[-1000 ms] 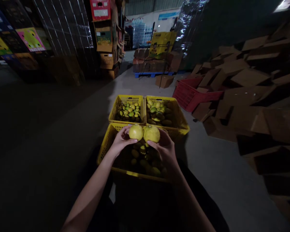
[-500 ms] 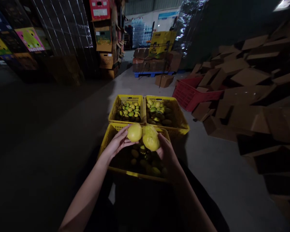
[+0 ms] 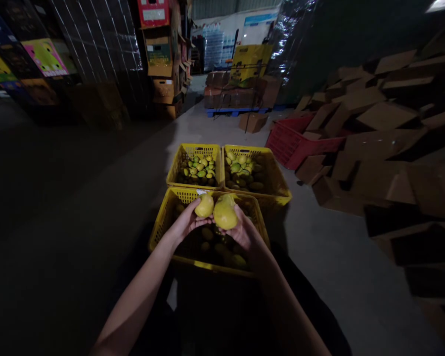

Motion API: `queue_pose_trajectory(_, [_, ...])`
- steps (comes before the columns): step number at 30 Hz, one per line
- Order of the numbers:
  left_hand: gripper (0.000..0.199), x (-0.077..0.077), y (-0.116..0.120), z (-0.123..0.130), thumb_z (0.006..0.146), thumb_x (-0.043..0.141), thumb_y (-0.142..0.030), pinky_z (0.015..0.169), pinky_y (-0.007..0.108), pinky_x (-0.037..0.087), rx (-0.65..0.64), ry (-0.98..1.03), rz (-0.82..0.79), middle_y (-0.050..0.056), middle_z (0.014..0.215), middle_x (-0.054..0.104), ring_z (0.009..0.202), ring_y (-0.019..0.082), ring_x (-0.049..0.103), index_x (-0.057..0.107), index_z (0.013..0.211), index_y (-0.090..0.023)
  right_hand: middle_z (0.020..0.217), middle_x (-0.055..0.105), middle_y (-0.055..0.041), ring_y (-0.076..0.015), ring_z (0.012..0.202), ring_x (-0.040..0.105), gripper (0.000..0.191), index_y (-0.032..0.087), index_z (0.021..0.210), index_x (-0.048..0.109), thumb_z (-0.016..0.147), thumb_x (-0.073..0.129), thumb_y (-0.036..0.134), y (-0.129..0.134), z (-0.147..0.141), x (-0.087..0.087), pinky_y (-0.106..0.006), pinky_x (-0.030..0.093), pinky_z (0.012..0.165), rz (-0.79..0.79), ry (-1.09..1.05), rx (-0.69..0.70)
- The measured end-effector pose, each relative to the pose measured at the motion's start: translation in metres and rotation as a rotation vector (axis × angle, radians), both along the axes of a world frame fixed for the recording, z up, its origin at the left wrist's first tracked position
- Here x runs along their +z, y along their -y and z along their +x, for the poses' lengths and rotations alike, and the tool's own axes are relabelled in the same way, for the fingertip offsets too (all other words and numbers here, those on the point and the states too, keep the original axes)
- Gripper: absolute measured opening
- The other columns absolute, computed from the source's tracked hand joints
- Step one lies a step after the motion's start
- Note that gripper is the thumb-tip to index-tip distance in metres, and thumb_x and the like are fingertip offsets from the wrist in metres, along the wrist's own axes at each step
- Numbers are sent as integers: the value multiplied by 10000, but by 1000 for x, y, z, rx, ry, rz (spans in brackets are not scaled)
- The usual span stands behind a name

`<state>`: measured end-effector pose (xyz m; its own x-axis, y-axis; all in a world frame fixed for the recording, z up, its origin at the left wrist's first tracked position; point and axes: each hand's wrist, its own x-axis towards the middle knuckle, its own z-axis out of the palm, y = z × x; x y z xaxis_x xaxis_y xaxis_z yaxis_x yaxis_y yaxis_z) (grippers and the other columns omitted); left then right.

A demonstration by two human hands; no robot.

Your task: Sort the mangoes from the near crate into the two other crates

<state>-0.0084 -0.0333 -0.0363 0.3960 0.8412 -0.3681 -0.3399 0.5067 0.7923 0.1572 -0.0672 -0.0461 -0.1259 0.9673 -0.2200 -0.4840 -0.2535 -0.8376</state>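
Observation:
My left hand [image 3: 187, 220] is closed around a smooth yellow lemon [image 3: 204, 205]. A larger, lumpier lemon [image 3: 225, 212] sits in my right hand [image 3: 244, 228], with the thumb along its side. The two lemons are side by side above the near yellow crate [image 3: 207, 267]. Down in that crate several more lemons [image 3: 239, 261] lie in shadow, partly hidden by my hands and forearms.
Behind the near crate stand a left yellow crate [image 3: 173, 170] and a right yellow crate [image 3: 278, 180], both with yellow-green lemons. A red crate [image 3: 287, 143] and heaped cardboard boxes [image 3: 378, 163] are to the right. A blue pallet [image 3: 232, 112] carries boxes farther back.
Both hands have come slightly lower and closer together with their lemons. The lemon in my right hand has turned and shifted left.

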Motion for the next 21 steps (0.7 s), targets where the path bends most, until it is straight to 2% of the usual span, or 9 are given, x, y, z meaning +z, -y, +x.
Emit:
queue_pose_trajectory(2, [390,-1,2,0,806,610,-396,696,228,515,25,-4,83,77,892,683,703,133,630,611,1090,-130,838,679,-31,-187,687,639,457,245,971,577,642,705,534,2,-4,0,-282,508,533,35,57,-17])
queue_pose_trajectory(5, [496,0,6,0,682,752,-280,847,261,478,50,-71,278,66,1070,650,925,168,611,599,1141,-173,920,648,-22,-207,814,630,488,254,996,537,599,768,419,4,-7,-3,-340,538,685,102,270,-126])
queue_pose_trajectory(7, [575,0,7,-1,620,793,-234,958,302,422,72,-124,406,67,1139,622,1049,195,569,592,1157,-184,976,619,-36,-223,892,608,559,240,998,505,547,804,377,4,-7,-6,-377,523,785,208,477,-257])
queue_pose_trajectory(9, [635,0,6,-2,574,816,-210,1002,333,388,88,-158,516,68,1190,593,1103,214,541,583,1164,-193,1025,593,-52,-236,941,588,647,233,1021,468,499,831,353,3,-5,-9,-405,497,853,353,657,-378])
queue_pose_trajectory(11, [658,-2,5,-3,548,827,-205,1005,346,387,93,-161,590,75,1225,566,1126,224,528,576,1156,-198,1050,586,-66,-247,968,580,669,233,1044,460,499,832,346,1,-3,-11,-422,480,888,464,743,-411])
queue_pose_trajectory(15, [691,-3,2,-4,503,843,-185,920,344,451,138,-83,556,60,1156,586,1030,202,580,537,1121,-221,1062,621,-72,-264,1014,586,594,229,1024,546,512,827,341,-2,0,-10,-433,482,899,431,627,-367])
queue_pose_trajectory(18, [585,-2,1,-5,497,840,-163,896,316,458,142,-52,500,28,1032,628,957,171,598,568,1013,-202,1048,654,-52,-255,972,621,616,231,1023,592,467,849,293,-3,1,-6,-414,500,870,346,404,-334])
queue_pose_trajectory(21, [486,0,0,-7,522,830,-165,928,290,431,150,-66,483,24,1005,642,996,166,580,627,964,-183,966,683,-22,-236,879,653,557,248,963,610,459,847,253,-1,3,-1,-388,524,802,255,209,-329])
